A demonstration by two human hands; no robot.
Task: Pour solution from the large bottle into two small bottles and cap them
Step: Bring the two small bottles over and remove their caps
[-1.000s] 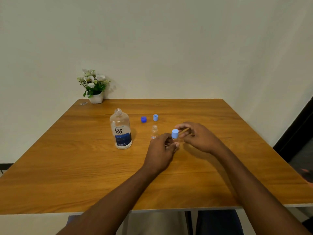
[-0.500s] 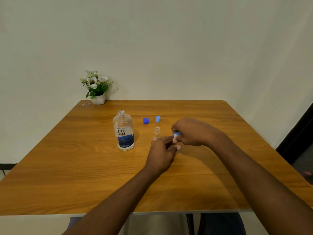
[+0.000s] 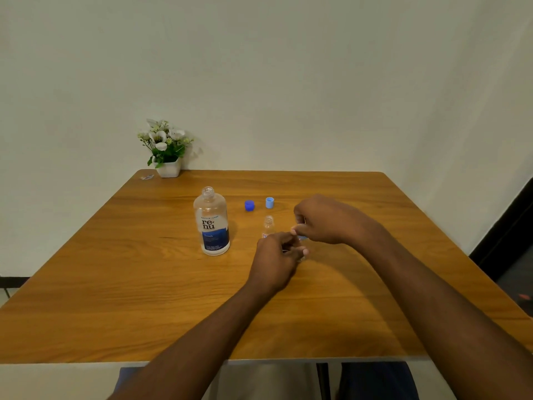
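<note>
I have both hands over the middle of the wooden table [image 3: 115, 284], meeting just right of centre. My left hand [image 3: 275, 259] is curled narrow around a small bottle; the bottle is almost wholly hidden behind the fingers, so I cannot make out its body. My right hand [image 3: 326, 220] comes in from the right and sits on top, its fingertips pinched on a light blue cap [image 3: 302, 237], of which only a sliver shows between the two hands. Whether that cap is seated on the bottle's neck I cannot tell.

Just behind my left hand stands the second small bottle [image 3: 268, 225], upright and uncapped; its lower part is covered by my knuckles. Farther back lie two loose caps side by side: a dark blue cap [image 3: 249, 205] on the left and a second light blue cap [image 3: 269, 202] on the right, apart from each other and from the open bottle.

To the left stands the large bottle [image 3: 212, 223], upright, neck open, with a blue and white label reading "re-nu". It is well clear of my hands.

At the far left corner a white pot of white flowers [image 3: 165, 148] stands against the wall, with a small scrap of clear wrapper [image 3: 147, 177] beside it on the left.
</note>
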